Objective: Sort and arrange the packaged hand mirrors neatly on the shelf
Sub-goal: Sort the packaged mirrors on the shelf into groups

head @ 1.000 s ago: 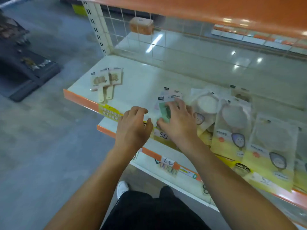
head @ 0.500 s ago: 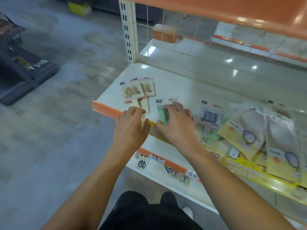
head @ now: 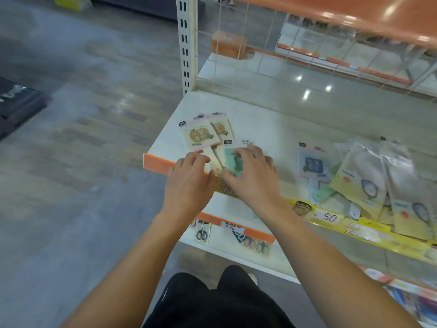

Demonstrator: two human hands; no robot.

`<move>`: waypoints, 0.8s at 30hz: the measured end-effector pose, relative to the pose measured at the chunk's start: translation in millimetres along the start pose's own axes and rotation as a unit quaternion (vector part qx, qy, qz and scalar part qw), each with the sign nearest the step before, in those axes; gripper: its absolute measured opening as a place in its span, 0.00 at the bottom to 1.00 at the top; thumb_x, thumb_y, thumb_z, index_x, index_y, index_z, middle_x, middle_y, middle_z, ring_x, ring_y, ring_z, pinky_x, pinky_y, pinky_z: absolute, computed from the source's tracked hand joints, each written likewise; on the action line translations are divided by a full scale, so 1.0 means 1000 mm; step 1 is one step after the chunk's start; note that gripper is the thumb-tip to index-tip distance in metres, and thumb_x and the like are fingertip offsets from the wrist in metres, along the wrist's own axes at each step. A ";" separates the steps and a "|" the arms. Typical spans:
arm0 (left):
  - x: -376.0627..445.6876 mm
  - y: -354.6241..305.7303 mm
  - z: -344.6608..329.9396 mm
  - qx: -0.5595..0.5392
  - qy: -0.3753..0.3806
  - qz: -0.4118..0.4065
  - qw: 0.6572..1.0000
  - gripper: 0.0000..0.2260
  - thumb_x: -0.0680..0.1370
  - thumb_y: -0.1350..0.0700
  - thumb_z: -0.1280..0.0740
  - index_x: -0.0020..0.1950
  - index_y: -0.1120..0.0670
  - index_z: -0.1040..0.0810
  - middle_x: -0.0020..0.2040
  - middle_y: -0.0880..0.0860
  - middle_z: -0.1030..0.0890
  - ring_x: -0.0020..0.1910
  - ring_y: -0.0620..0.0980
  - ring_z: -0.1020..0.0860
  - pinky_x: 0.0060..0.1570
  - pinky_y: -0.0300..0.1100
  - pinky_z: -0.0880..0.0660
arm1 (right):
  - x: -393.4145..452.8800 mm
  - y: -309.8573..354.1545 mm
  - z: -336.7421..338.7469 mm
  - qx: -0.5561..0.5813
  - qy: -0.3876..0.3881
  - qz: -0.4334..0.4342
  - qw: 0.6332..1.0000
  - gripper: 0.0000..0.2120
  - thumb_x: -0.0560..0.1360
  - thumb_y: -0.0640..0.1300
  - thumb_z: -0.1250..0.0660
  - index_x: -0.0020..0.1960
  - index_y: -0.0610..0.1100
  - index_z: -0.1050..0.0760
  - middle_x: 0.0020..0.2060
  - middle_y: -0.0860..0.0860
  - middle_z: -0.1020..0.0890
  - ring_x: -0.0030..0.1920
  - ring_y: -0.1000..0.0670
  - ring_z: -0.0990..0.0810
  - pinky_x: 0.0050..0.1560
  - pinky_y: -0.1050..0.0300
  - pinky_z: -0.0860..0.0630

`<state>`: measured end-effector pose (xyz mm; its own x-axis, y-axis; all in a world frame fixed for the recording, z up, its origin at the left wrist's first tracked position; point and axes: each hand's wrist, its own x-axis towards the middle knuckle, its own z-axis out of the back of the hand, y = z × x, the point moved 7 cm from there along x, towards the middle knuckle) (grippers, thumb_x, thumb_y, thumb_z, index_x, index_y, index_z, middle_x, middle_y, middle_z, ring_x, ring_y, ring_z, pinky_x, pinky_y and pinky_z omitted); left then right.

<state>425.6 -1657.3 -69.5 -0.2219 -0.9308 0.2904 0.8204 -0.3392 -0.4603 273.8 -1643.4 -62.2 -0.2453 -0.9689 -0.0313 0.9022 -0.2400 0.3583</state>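
Right hand [head: 254,177], frame centre, lies over a green packaged hand mirror [head: 233,160], fingers curled round its top edge & thumb at its lower corner, gripping it at the front of the white shelf [head: 272,124]. Left hand [head: 189,181] just left of it, fingers bent down onto the handles of two beige packaged mirrors [head: 201,136] lying side by side; whether it grips them I cannot tell. Right of centre: a blue packaged mirror [head: 312,162], then a loose heap of yellow-card packs [head: 369,183]. Orange shelf edge [head: 158,163] at the left hand.
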 end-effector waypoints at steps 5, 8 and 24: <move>0.000 0.006 0.001 0.004 -0.003 -0.008 1.000 0.12 0.76 0.52 0.35 0.56 0.56 0.23 0.57 0.55 0.21 0.50 0.59 0.22 0.44 0.52 0.27 | 0.003 0.006 0.000 0.001 -0.004 0.003 1.000 0.27 0.72 0.58 0.35 0.69 0.52 0.32 0.71 0.51 0.34 0.65 0.39 0.32 0.65 0.45 0.33; 0.002 0.008 0.001 0.013 0.005 -0.001 1.000 0.17 0.75 0.47 0.42 0.56 0.55 0.23 0.57 0.54 0.22 0.50 0.58 0.23 0.44 0.51 0.27 | 0.006 0.008 -0.001 0.004 -0.005 0.005 1.000 0.27 0.72 0.58 0.36 0.69 0.53 0.32 0.71 0.52 0.34 0.64 0.40 0.32 0.64 0.46 0.33; 0.046 0.010 0.003 0.048 0.010 0.044 0.998 0.12 0.77 0.52 0.36 0.59 0.54 0.24 0.59 0.53 0.23 0.53 0.58 0.24 0.48 0.49 0.31 | 0.063 0.009 -0.004 0.035 0.007 0.032 0.999 0.27 0.71 0.59 0.36 0.68 0.53 0.33 0.68 0.52 0.34 0.61 0.43 0.32 0.61 0.48 0.33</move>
<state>425.2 -1702.5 -58.0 -0.1573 -0.9591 0.2352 0.8840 -0.2429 -0.3995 268.3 -1706.9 -64.3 -0.1819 -0.9831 -0.0198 0.8891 -0.1730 0.4238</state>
